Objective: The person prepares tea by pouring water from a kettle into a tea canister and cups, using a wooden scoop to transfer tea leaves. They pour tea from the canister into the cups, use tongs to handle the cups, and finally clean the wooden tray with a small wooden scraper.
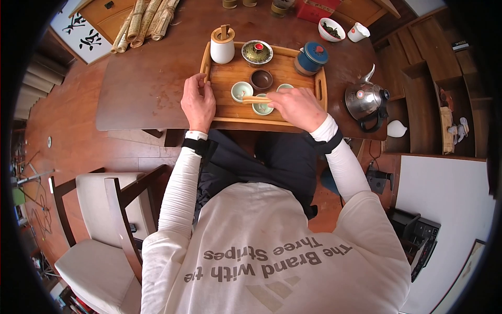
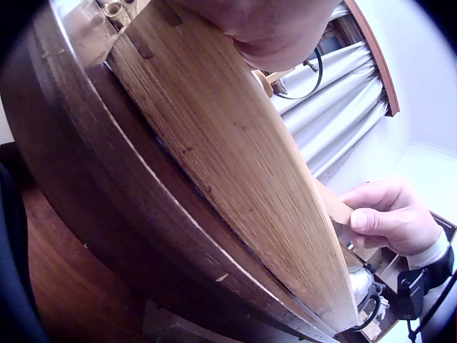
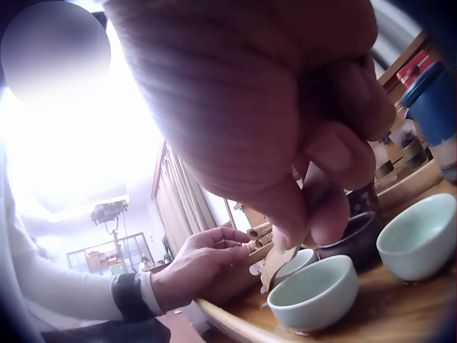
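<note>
My right hand (image 1: 300,107) pinches a pair of wooden tea tongs (image 1: 255,100) between thumb and fingers, low over the tray. The tong tips lie by the rim of the left pale-green teacup (image 1: 241,91); the tongs cross over the front teacup (image 1: 264,110). Partly hidden behind that hand is a third teacup (image 1: 285,86). At the left side of the bamboo tray (image 1: 226,111), my left hand (image 1: 198,102) rests by the rim with fingers loosely bent, gripping nothing. In the right wrist view, the tongs (image 3: 275,268) stand among the cups.
On the tray are a small dark bowl (image 1: 261,80), a lidded gaiwan (image 1: 257,53), a white tool holder (image 1: 222,51) and a blue-lidded pot (image 1: 312,57). A steel kettle (image 1: 362,100) stands right of it. Behind are a bowl of leaves (image 1: 331,30), a white cup (image 1: 358,32) and rolled bamboo (image 1: 144,23).
</note>
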{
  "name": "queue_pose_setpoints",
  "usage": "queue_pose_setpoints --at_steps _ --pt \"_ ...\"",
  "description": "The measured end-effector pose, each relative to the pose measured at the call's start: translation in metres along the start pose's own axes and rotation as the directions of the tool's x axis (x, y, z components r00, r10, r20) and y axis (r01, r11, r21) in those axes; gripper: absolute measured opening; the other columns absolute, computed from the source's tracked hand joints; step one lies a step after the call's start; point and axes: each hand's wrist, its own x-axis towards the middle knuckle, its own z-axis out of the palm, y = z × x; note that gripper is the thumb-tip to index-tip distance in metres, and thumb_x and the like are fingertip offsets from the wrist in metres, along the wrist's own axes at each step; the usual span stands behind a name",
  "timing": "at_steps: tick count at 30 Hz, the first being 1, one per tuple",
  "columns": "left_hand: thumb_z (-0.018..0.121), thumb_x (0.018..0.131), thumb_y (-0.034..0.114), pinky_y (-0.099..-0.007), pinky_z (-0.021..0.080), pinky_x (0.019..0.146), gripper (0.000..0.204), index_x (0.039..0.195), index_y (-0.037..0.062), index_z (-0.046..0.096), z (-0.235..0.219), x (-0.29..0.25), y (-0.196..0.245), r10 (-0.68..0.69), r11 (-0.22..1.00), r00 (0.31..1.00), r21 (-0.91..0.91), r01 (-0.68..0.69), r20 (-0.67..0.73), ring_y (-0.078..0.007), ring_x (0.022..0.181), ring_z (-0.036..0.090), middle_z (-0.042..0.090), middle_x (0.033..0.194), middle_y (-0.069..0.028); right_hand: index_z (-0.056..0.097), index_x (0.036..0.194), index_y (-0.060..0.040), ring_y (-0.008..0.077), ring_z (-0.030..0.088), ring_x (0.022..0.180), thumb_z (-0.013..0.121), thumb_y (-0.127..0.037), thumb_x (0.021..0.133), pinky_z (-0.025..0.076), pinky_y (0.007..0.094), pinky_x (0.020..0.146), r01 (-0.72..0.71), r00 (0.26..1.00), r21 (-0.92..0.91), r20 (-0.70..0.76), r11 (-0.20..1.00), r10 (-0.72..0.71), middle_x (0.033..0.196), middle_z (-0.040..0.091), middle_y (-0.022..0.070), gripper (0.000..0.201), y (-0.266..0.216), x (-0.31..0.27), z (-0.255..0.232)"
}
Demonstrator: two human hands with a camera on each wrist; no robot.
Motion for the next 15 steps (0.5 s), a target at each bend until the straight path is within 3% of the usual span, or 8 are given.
queue_pose_setpoints --at_steps 7,15 --pt "0.068 0.088 0.003 -0.0384 0.053 0.067 0.019 0.107 0.0072 0.066 -0.001 0.0 0.003 0.0 1.0 1.0 -0.024 0.0 -0.006 -0.0276 0.074 0.063 0.061 0.089 -0.0088 0.069 0.096 -0.0086 0.0333 0.069 0.079 0.067 -0.022 0.093 0.054 0.0467 0.063 0.052 0.999 -0.066 -0.002 0.996 -0.052 0.082 0.067 0.0099 0.014 -0.002 0.009 0.016" --pt "0.068 0.089 0.004 -0.0394 0.053 0.068 0.019 0.107 0.0075 0.066 0.0 0.0 0.001 -0.008 1.0 1.0 -0.015 0.008 -0.001 -0.0285 0.074 0.063 0.061 0.089 -0.0088 0.074 0.108 -0.01 0.0319 0.07 0.08 0.067 -0.019 0.092 0.054 0.0455 0.063 0.035 0.999 -0.036 -0.013 0.999 -0.035 0.086 0.07 0.0086 0.019 0.004 0.005 0.012"
